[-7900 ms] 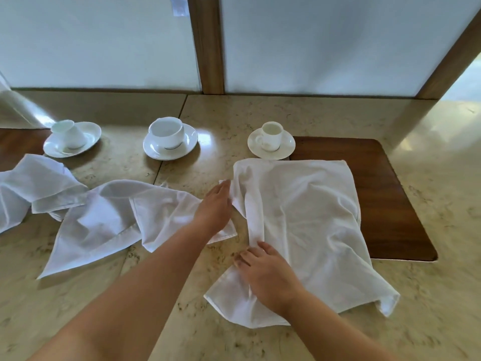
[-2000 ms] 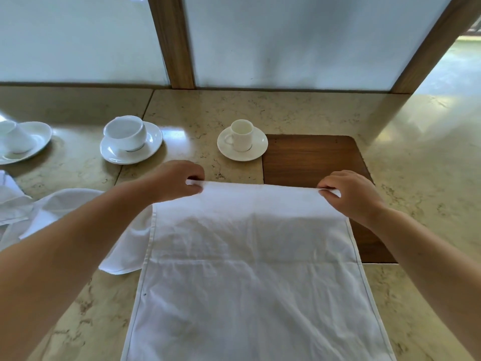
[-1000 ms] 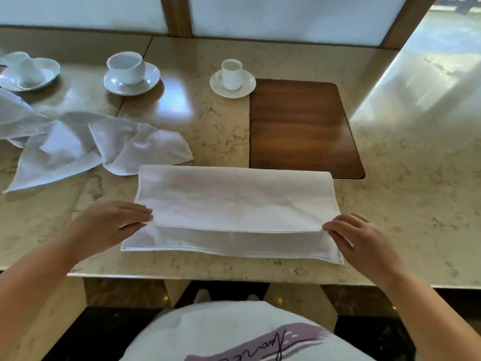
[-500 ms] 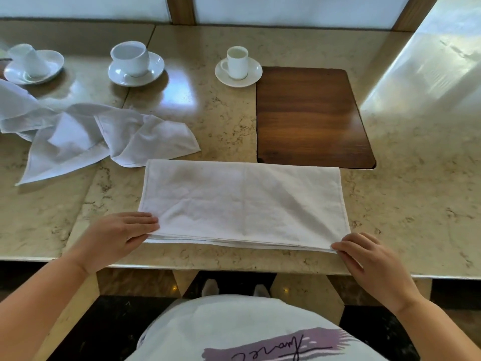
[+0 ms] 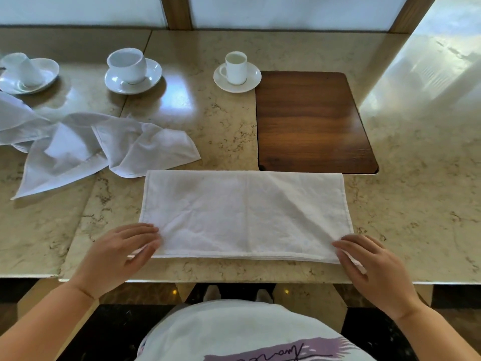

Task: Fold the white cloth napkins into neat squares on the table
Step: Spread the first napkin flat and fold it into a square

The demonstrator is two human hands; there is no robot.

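A white napkin [image 5: 244, 212] lies folded in half as a wide rectangle near the front edge of the marble table [image 5: 416, 204], its layered edges toward me. My left hand [image 5: 119, 254] rests on its near left corner, thumb under the layers and fingers on top. My right hand [image 5: 374, 267] covers the near right corner, fingers flat on the cloth. Both hands pinch or press the stacked edges. Crumpled white napkins [image 5: 78, 147] lie loose to the left.
Three white cups on saucers stand at the back: one tipped [image 5: 26, 71], a wide one [image 5: 130, 69], a small one [image 5: 236, 71]. A dark wooden inlay [image 5: 312, 121] sits behind the napkin. The table's front edge is just below my hands.
The napkin's top layer has been drawn toward me until its edge meets the near edge. Both hands stay on the near corners, slightly further onto the cloth than half a second ago.
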